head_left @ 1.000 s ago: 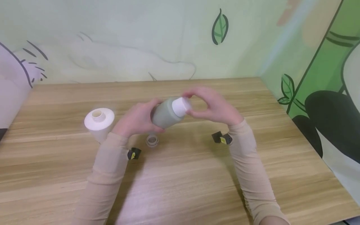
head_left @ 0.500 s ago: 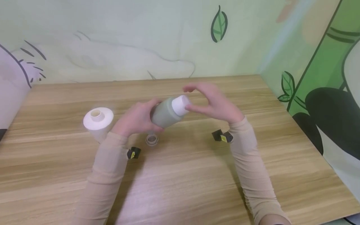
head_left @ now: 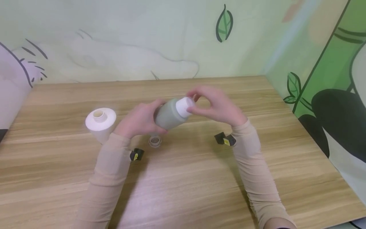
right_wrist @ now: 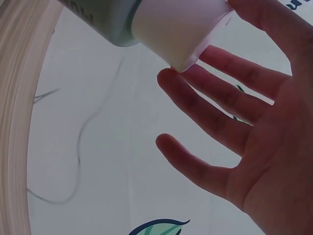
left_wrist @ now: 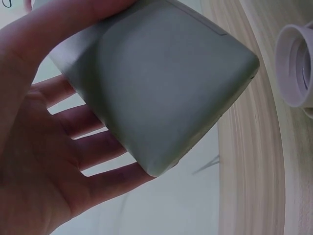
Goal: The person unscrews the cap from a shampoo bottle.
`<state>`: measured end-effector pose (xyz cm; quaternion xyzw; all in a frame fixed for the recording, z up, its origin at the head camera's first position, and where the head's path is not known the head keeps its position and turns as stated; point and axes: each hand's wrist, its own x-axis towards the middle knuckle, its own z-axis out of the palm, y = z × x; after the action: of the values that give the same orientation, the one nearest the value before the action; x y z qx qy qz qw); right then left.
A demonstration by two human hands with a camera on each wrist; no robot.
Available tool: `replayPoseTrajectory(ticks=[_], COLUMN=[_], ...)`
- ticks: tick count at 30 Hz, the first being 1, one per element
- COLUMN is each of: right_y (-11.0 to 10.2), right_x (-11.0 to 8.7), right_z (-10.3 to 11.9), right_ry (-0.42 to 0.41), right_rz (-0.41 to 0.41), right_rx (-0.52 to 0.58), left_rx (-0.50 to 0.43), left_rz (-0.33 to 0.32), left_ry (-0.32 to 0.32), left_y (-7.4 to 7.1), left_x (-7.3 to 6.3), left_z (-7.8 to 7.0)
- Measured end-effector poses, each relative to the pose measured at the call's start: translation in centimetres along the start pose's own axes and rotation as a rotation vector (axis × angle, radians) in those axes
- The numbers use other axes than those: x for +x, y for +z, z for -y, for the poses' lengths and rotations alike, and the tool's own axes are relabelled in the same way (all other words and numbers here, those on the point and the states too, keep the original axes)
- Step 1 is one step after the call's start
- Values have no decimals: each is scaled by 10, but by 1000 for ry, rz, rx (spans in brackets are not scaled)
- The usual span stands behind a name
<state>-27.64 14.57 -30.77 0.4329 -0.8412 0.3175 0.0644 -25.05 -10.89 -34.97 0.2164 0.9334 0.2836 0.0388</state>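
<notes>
My left hand (head_left: pixel 140 119) grips a grey-green bottle (head_left: pixel 168 115) round its body, above the table and tilted with its top up to the right. In the left wrist view, thumb and fingers lie on either side of the bottle (left_wrist: pixel 166 83). A white cap (head_left: pixel 183 107) sits on the bottle's end. My right hand (head_left: pixel 218 106) pinches this cap at its outer rim between thumb and fingertips. The right wrist view shows the cap (right_wrist: pixel 171 29) between the thumb and the fingers, with one finger held off it.
To the left, a white bottle-like vessel (head_left: pixel 97 125) with a wide top and short open neck stands by my left forearm. A small white ring-shaped piece (head_left: pixel 155 142) lies on the wooden table (head_left: pixel 183 190) below the bottle. A painted wall (head_left: pixel 128 41) rises behind.
My right fingers lifted off the cap half a second ago and have come back onto its rim. The left hand and bottle have stayed almost still.
</notes>
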Motion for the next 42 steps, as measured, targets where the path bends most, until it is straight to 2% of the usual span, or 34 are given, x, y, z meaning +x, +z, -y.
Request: replayPoseTrajectory(ticks=[13,16,19,21,23,29,35,42], right_y=[-5,-6,-8,-8,-7,-2,-2,-2], right_x=[2,3,3,4,4,4,0,-1], right_z=[-3,-2,1,3,3,0,-2,-1], right_ry=[-174,-131,-5,62,94,24,-73,-148], right_rz=[86,74,41,28,32,44,66,105], right_rx=[36,70,78,50,12,-45,-35,-39], left_rx=[-15,-10,-2,2,1,11,14,5], left_rz=[21,15,14,15,13,-5,10,26], left_ry=[-15,-19,-22,-21,-21,-4,-1,-18], left_y=[-3,-5,-6,-6,-6,-3,0,-1], left_x=[0,0,0,0,1,1,1,1], left_z=[-1,-2,-2,-2,-3,-2,-1,-1])
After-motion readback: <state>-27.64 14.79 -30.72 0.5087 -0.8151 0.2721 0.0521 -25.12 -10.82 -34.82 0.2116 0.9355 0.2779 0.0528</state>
